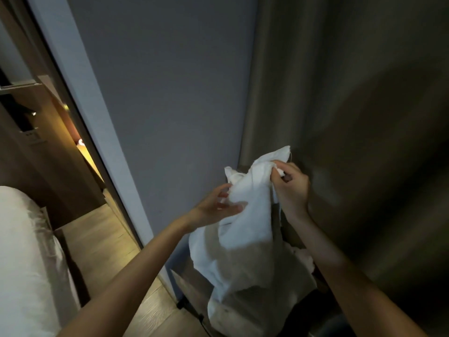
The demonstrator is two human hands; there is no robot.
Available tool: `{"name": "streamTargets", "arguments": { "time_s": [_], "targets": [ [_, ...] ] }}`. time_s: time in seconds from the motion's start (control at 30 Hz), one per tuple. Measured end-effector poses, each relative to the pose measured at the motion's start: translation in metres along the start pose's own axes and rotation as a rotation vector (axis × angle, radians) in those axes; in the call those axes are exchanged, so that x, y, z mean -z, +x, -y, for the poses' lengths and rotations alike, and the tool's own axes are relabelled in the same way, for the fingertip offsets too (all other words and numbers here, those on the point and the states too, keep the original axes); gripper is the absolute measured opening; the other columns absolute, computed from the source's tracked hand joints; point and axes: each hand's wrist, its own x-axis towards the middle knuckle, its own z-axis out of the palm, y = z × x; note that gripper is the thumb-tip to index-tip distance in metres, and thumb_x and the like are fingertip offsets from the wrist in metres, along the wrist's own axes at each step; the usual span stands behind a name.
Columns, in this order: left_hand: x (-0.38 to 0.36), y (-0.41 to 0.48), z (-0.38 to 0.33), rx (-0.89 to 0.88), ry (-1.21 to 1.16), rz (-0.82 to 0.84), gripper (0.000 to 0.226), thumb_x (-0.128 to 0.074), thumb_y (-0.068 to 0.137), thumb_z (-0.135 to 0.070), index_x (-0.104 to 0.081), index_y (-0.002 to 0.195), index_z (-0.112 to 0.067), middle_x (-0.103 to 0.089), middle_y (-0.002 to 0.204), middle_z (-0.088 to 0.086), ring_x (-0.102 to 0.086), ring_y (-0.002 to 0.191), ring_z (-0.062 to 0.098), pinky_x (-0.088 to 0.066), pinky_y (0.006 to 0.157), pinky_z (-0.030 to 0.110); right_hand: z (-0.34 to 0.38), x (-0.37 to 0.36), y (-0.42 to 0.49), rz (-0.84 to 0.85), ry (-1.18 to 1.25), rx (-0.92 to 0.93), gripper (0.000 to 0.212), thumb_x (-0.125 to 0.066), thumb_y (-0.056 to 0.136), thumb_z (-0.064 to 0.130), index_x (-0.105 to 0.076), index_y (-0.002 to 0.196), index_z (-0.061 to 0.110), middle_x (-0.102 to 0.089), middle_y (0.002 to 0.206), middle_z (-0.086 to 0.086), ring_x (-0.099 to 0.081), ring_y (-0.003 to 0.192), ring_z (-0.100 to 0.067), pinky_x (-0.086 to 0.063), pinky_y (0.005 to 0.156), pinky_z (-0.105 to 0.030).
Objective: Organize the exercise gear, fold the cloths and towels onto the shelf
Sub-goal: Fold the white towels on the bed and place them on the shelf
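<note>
**roomie22:** what's around that grey wall [170, 93]? pic's pretty dim

**dan_k:** right of it there's a brownish curtain [352, 117] hanging in folds, right up against the wall's edge. left of it a white door frame [80, 98], and past that wooden cabinets [48, 154] with a warm yellow light [81, 142] glowing.

**roomie22:** floor?

**dan_k:** wood floor [97, 251] at the wall's foot, lit yellowish near the doorway. white bedding [21, 263] further left, well apart from the wall.
</note>
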Motion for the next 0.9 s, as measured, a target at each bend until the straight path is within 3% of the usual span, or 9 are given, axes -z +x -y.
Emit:
{"name": "streamTargets", "arguments": {
  "time_s": [0.1, 0.2, 0.27, 0.37, 0.43, 0.53, 0.67, 0.8, 0.9],
  "targets": [
    [-0.015, 0.005, 0.005, -0.043, 0.109, -0.121, 0.063, -0.076, 0.073, -0.049, -0.049, 0.124, -0.023, -0.05, 0.112, -0.008, -0.051, 0.092, 0.005, -0.039, 0.069, 0.01, -0.001, 0.0, -0.001, -0.011, 0.06, -0.036, 0.015, -0.06, 0.091, 0.009, -0.068, 0.097, 0.02, -0.062, 0.09, 0.018, -0.063, 0.085, 0.0, -0.051, 0.081, -0.017],
    [-0.017, 0.009, 0.006, -0.155, 0.22, -0.225, 0.046, -0.079, 0.073, -0.043, -0.056, 0.105, -0.019, -0.052, 0.1, -0.003, -0.05, 0.089, 0.016, -0.046, 0.077, 0.026, -0.003, 0.003, -0.001, 0.018, 0.075, -0.04, 0.016, -0.061, 0.091, 0.011, -0.066, 0.093, 0.026, -0.063, 0.09, 0.017, -0.062, 0.083, 0.004, -0.05, 0.077, -0.012],
    [-0.016, 0.01, 0.004, -0.215, 0.325, -0.263, 0.04, -0.076, 0.077, -0.039, -0.057, 0.102, -0.013, -0.049, 0.1, 0.0, -0.047, 0.093, 0.021, -0.044, 0.082, 0.032, -0.003, 0.003, 0.0, 0.042, 0.093, -0.041, 0.018, -0.061, 0.091, 0.01, -0.065, 0.093, 0.027, -0.063, 0.09, 0.019, -0.063, 0.083, 0.005, -0.05, 0.075, -0.011],
    [-0.016, 0.006, -0.003, -0.351, 0.259, -0.387, 0.028, -0.073, 0.082, -0.028, -0.059, 0.098, -0.011, -0.047, 0.099, 0.0, -0.049, 0.091, 0.021, -0.043, 0.077, 0.026, -0.004, -0.001, 0.001, 0.029, 0.106, -0.05, 0.02, -0.061, 0.091, 0.01, -0.065, 0.092, 0.029, -0.063, 0.09, 0.02, -0.064, 0.083, -0.001, -0.053, 0.074, -0.015],
    [-0.016, 0.001, -0.011, -0.452, 0.15, -0.438, 0.02, -0.073, 0.083, -0.022, -0.061, 0.096, -0.013, -0.052, 0.098, -0.002, -0.049, 0.085, 0.01, -0.041, 0.073, 0.016, -0.007, -0.003, 0.001, 0.025, 0.099, -0.054, 0.021, -0.061, 0.091, 0.011, -0.064, 0.09, 0.032, -0.063, 0.089, 0.019, -0.064, 0.08, -0.003, -0.053, 0.073, -0.018],
    [-0.02, -0.003, -0.028, -0.457, -0.002, -0.32, 0.007, -0.064, 0.09, -0.013, -0.066, 0.093, -0.008, -0.059, 0.091, -0.004, -0.053, 0.077, 0.002, -0.042, 0.07, 0.009, -0.009, -0.008, 0.001, 0.022, 0.081, -0.039, 0.029, -0.061, 0.09, 0.012, -0.063, 0.084, 0.04, -0.062, 0.086, 0.026, -0.063, 0.081, 0.007, -0.05, 0.071, -0.011],
    [-0.025, -0.008, -0.037, -0.392, -0.108, -0.269, 0.009, -0.066, 0.086, -0.004, -0.064, 0.093, 0.001, -0.056, 0.089, 0.009, -0.049, 0.074, 0.008, -0.039, 0.068, 0.009, -0.011, -0.012, 0.001, 0.025, 0.074, -0.027, 0.034, -0.063, 0.088, 0.015, -0.065, 0.074, 0.046, -0.065, 0.083, 0.033, -0.064, 0.086, 0.007, -0.051, 0.077, -0.015],
    [-0.027, -0.013, -0.032, -0.33, 0.001, -0.097, 0.013, -0.067, 0.088, -0.021, -0.06, 0.081, -0.012, -0.052, 0.081, -0.001, -0.047, 0.069, -0.002, -0.037, 0.062, 0.008, -0.013, -0.012, 0.002, 0.027, 0.056, -0.012, 0.028, -0.063, 0.088, 0.016, -0.066, 0.079, 0.042, -0.066, 0.085, 0.029, -0.065, 0.087, -0.001, -0.053, 0.078, -0.022],
    [-0.019, -0.015, -0.021, -0.241, -0.088, -0.147, 0.017, -0.057, 0.095, -0.026, -0.051, 0.087, -0.011, -0.05, 0.075, -0.001, -0.048, 0.065, 0.002, -0.037, 0.06, 0.01, -0.014, -0.007, 0.006, 0.025, 0.051, -0.04, 0.015, -0.062, 0.09, 0.019, -0.066, 0.089, 0.033, -0.063, 0.089, 0.023, -0.064, 0.089, -0.002, -0.051, 0.081, -0.019]
  ]
}}
